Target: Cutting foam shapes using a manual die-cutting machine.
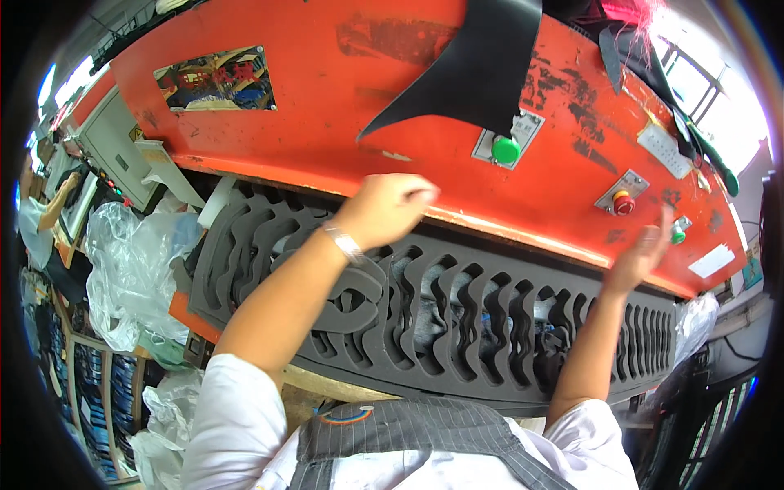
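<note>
My left hand (388, 210), a metal band on its wrist, is raised near the lower edge of a red machine front (318, 106). Its fingers are curled in, and nothing shows in them. Farther right, my right hand (639, 260) has its fingers stretched upward, slightly smeared, close to a small green button (679, 232) and a red button (623, 203); I cannot tell whether it touches either. Below both hands lies a long dark grey board (445, 355) with wavy slots. On its left part rests a loose curved grey piece (351, 298).
A black sheet piece (482, 69) hangs over the machine front, beside a larger green button (505, 150). Clear plastic bags (135, 273) crowd the left side. Shelves of blue items (98, 400) stand at lower left. Another person (37, 229) is at the far left.
</note>
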The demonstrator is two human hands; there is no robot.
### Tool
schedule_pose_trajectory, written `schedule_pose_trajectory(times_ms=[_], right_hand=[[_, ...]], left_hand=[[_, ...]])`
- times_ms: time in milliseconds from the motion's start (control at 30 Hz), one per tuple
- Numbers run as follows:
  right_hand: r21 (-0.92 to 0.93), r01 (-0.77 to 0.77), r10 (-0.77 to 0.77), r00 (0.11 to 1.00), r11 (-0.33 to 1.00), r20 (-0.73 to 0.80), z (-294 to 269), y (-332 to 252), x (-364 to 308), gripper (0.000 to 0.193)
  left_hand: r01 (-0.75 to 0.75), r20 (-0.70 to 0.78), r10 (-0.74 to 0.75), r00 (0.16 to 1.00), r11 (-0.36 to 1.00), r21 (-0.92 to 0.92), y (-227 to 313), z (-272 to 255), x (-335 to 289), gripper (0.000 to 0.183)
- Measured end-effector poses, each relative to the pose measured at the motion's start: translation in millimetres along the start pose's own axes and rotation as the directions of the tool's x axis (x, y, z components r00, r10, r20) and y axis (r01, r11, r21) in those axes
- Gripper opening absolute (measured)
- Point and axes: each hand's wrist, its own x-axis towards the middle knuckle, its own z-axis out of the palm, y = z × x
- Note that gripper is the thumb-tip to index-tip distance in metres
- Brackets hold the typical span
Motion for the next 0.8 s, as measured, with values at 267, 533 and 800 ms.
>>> schedule_pose_trajectory(times_ms=[267, 533, 800], right_hand=[[-0.807, -0.145, -0.151, 0.949, 0.572, -0.278, -63.1, 153.0, 103.3, 0.058], [-0.016, -0.289, 0.289, 0.952, 0.957, 0.096, -84.5, 20.1, 1.0, 0.056], [0.34, -0.253, -0.193, 0.467, 0.906, 0.863, -90.4, -132.0, -56.8, 0.045]], left_hand=[[-0.322, 0.149, 0.292, 0.945, 0.91, 0.262, 86.4, 30.4, 90.8, 0.038], [0.012, 0.515, 0.041, 0.856, 0.995, -0.099, 76.4, 38.6, -84.6, 0.046], [0.18, 0.116, -0.207, 0.971, 0.961, 0.208, 81.8, 32.1, -245.2, 0.029]])
